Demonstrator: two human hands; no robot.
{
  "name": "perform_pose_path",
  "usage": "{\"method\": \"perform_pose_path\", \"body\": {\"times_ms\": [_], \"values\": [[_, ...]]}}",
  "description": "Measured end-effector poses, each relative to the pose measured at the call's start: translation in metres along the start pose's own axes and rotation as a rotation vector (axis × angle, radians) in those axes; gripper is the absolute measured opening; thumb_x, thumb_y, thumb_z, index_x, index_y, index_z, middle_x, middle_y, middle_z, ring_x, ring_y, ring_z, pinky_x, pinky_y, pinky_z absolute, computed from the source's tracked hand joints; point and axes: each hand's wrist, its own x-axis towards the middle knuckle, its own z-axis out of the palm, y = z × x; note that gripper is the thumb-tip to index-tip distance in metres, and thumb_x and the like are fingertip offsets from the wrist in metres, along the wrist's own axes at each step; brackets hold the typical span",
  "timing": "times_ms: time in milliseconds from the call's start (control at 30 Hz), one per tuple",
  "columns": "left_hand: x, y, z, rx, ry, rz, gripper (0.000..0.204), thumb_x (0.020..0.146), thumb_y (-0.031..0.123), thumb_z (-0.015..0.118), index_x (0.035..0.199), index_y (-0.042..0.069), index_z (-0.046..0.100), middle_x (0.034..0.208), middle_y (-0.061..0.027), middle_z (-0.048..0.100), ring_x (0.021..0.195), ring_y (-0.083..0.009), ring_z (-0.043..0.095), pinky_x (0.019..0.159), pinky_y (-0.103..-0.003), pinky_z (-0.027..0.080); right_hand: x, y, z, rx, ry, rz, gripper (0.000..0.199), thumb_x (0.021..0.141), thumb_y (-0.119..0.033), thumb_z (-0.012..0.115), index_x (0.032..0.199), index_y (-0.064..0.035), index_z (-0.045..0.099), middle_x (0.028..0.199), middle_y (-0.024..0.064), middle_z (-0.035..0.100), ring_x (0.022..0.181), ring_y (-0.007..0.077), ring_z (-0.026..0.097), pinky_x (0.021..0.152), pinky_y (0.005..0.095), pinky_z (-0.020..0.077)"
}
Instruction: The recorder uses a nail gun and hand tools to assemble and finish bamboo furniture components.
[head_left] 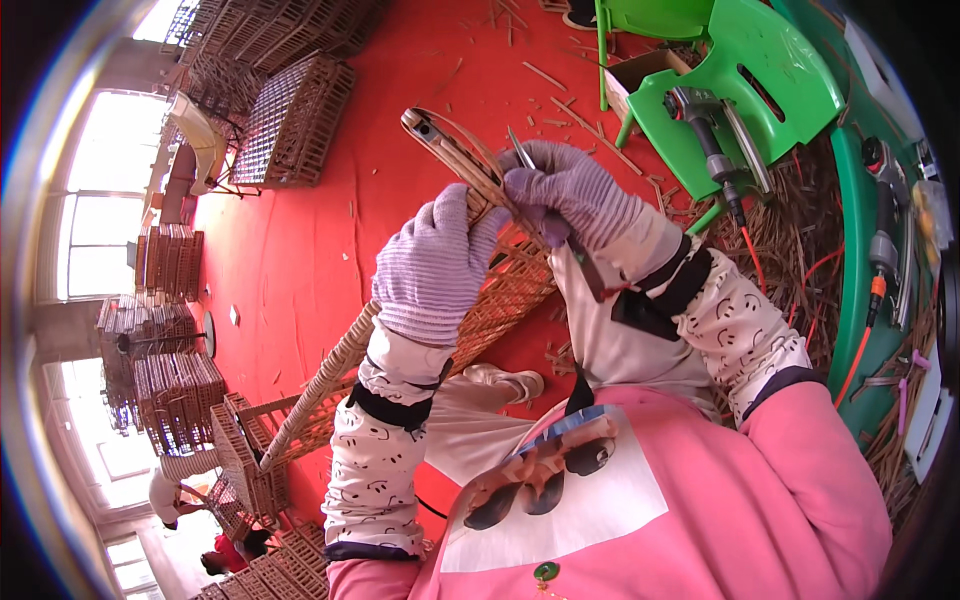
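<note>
Gripping the woven rattan piece (500, 290) at its upper edge, you are keeping it raised in front of your chest, its long wrapped rim slanting down toward your lower left. Your left hand (435, 265), in a lilac knit glove, is closing over that rim from above, fingers wrapped round the weave. Your right hand (570, 190), gloved the same way, is sitting just beside it, higher and to the right, the two hands nearly touching. It is clamping on a thin metal blade (522, 150) whose tip is pointing up past your fingers, and it is also pressing against a flat cane strip (450, 150) that is looping up and left out of the weave. Beyond your hands the red floor (320, 250) is lying littered with cane offcuts. A green plastic chair (760, 80) is standing at your upper right with a power tool (705, 135) resting on its seat. Stacks of finished wicker crates (295, 120) are standing well apart, at your upper left.
</note>
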Motion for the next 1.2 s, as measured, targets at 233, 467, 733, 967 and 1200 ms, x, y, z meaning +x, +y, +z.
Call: {"method": "perform_pose_path", "body": {"times_ms": [233,467,733,967,1200], "values": [[-0.007,0.001,-0.002,-0.077,0.003,0.009,0.037,0.083,0.039,0.058,0.099,0.006,0.053,0.074,-0.0106,0.061,0.063,-0.0291,0.062,0.052,-0.040,0.050,-0.007,0.002,-0.005,-0.011,0.007,0.218,0.028,0.081,-0.028,0.066,0.091,-0.0036,0.057,0.056,-0.0005,0.049,0.037,0.0062,0.039,0.031,0.0202,0.0287],[-0.031,-0.023,-0.028,-0.250,-0.148,-0.070,0.045,0.075,0.029,0.068,0.109,0.004,0.054,0.086,-0.0157,0.062,0.076,-0.0321,0.062,0.064,-0.038,0.049,-0.007,-0.014,0.005,-0.243,-0.038,0.173,0.031,0.081,-0.025,0.067,0.099,-0.0009,0.059,0.060,-0.0032,0.050,0.041,0.0038,0.039,0.035,0.0190,0.0289],[-0.119,-0.098,-0.055,-0.123,-0.063,-0.156,0.033,0.077,0.038,0.064,0.091,0.009,0.060,0.073,-0.0093,0.062,0.066,-0.0277,0.062,0.057,-0.037,0.050,-0.006,-0.018,0.010,-0.120,0.012,0.126,0.027,0.082,-0.023,0.066,0.097,-0.0015,0.060,0.059,-0.0038,0.049,0.040,0.0033,0.037,0.035,0.0188,0.0245],[-0.122,-0.091,-0.049,-0.036,0.111,-0.375,0.044,0.068,0.057,0.062,0.066,0.012,0.060,0.063,-0.0071,0.058,0.056,-0.0256,0.060,0.049,-0.037,0.047,-0.010,0.000,0.034,-0.260,0.153,0.065,0.017,0.089,-0.030,0.054,0.081,-0.0160,0.049,0.055,-0.0071,0.034,0.044,0.0042,0.034,0.038,0.0209,0.0252],[-0.188,-0.132,-0.059,0.198,0.442,-0.353,0.034,0.073,0.046,0.062,0.071,0.013,0.061,0.061,-0.0021,0.059,0.058,-0.0212,0.060,0.057,-0.034,0.047,0.013,-0.007,-0.032,-0.521,-0.153,0.086,0.038,0.090,-0.045,0.049,0.068,-0.0148,0.045,0.044,-0.0042,0.026,0.034,0.0074,0.026,0.031,0.0240,0.0223]]}}
